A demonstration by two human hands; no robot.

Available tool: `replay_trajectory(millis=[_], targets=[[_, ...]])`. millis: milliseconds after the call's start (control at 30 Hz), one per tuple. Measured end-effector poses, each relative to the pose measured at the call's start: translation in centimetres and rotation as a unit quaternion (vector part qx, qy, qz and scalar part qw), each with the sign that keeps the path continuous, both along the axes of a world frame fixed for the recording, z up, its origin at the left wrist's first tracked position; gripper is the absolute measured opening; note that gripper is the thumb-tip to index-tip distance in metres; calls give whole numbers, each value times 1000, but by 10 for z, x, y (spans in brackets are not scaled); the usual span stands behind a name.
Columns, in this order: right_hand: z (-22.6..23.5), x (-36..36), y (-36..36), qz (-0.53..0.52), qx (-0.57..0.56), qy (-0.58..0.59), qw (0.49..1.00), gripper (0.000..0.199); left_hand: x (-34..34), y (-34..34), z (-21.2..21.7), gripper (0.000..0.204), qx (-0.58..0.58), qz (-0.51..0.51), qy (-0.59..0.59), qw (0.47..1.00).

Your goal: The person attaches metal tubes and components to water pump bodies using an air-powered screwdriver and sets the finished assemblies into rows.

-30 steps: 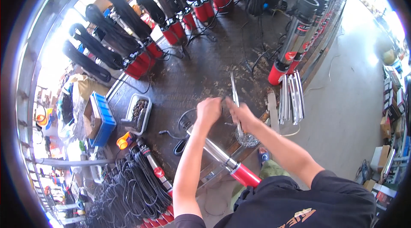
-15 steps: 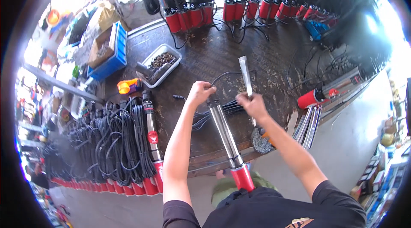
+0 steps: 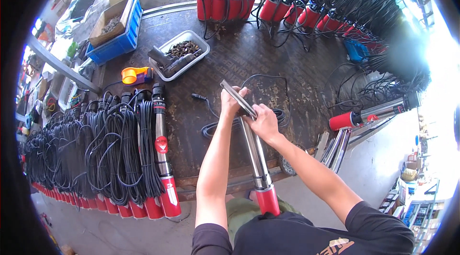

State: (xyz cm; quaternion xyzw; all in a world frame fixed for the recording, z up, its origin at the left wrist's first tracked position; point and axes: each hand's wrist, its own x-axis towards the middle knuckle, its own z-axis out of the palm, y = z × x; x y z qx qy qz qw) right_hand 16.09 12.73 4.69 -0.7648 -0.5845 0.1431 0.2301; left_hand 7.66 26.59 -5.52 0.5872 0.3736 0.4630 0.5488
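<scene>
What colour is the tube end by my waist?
The tube end is red, best seen in the head view.

A slim tubular pump (image 3: pixel 255 155) slants across the worktop's (image 3: pixel 306 99) near edge, with a shiny steel body, a dark band low on it and a plain red cylindrical end jutting out past the edge. Its upper end is hidden behind the hands. Above that lies a narrow, straight metal strip (image 3: pixel 235 94), silvery with a darker band along it, tilted from upper left to lower right. The strip's lower end is in the right hand (image 3: pixel 264 123); its upper part crosses over the left hand (image 3: pixel 231 103), and its tip is free.
</scene>
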Motion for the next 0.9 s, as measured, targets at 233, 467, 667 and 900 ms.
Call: replay_trajectory(millis=[233,467,667,900], targets=[[-15,12,-79,-113,52,237,963,45,1,-5,23,22,-93,-5,13,996],[-13,-35,-127,-127,5,189,974,44,0,-4,21,17,-168,-20,-110,979],[-4,-38,-123,-63,-10,47,997,52,1,0,17,16,-183,-28,-101,977],[-11,-36,-121,-19,53,-62,996,56,-9,-40,32,45,64,140,160,975]])
